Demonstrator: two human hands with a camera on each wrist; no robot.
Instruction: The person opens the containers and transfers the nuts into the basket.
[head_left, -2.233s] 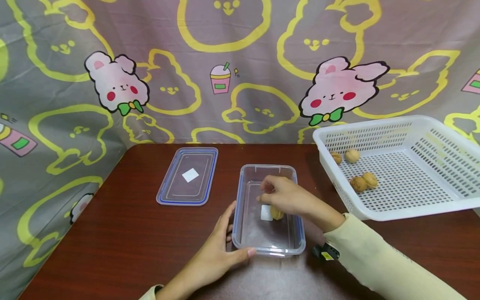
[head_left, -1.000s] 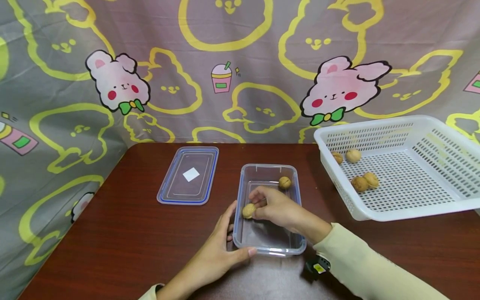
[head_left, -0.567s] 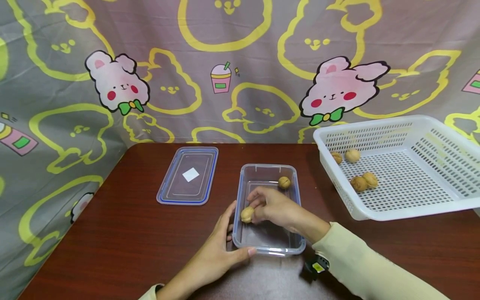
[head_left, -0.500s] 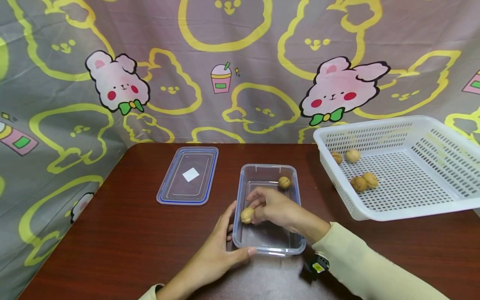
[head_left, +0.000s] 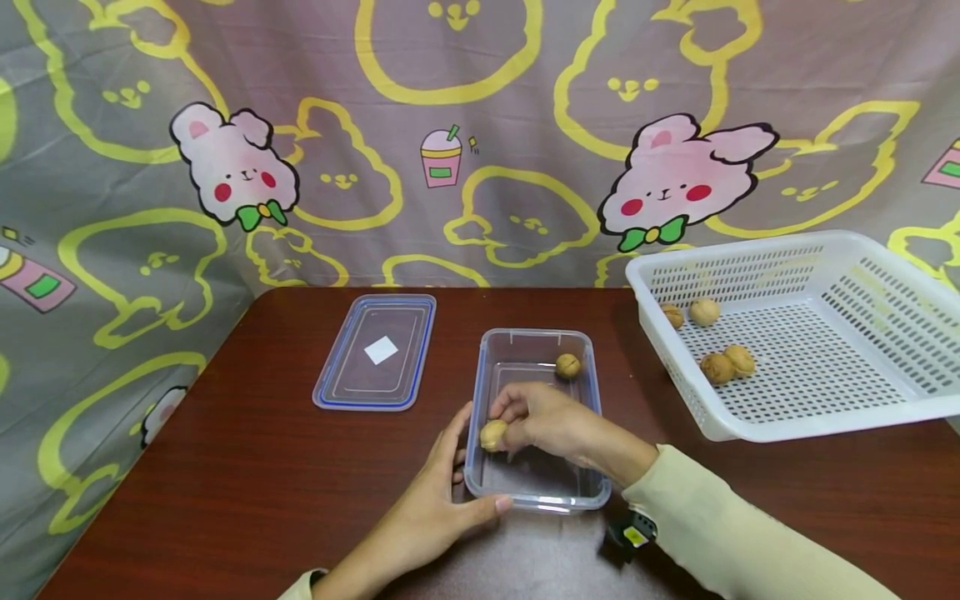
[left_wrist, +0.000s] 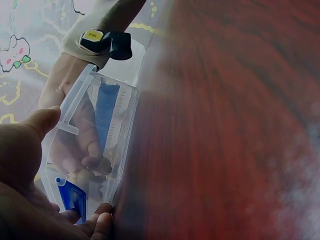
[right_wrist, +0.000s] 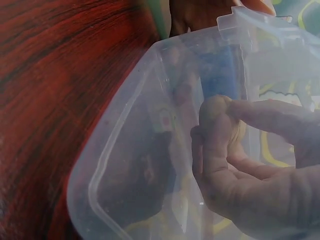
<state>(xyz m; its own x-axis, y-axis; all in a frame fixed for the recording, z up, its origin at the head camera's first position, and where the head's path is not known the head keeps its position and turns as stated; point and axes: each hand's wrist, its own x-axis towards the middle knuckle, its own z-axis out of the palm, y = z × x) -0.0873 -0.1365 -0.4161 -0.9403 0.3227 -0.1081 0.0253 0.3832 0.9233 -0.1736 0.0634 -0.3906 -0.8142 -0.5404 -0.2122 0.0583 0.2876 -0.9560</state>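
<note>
In the head view, a clear plastic food container (head_left: 551,502) with blue along its sides stands on the table. My left hand (head_left: 431,508) holds its near left corner, thumb over the near rim and fingers along the left wall. Inside it, my right hand (head_left: 555,421) pinches a walnut (head_left: 492,435) close to the left wall. The right wrist view shows thumb and fingers around that walnut (right_wrist: 215,111). A second walnut (head_left: 567,366) lies in the far right corner. Part of the container floor is hidden beneath my right hand.
A clear lid (head_left: 356,379) with a blue seal and a white label lies flat to the left. At the right stands a white perforated basket (head_left: 847,367) with several walnuts (head_left: 717,368) at its left side. A patterned cloth (head_left: 517,125) hangs behind the table (head_left: 247,483).
My right hand has moved left and toward me inside the container, bringing the pinched walnut to the left wall. The walnut in the far right corner has come into view. My left hand stays put.
</note>
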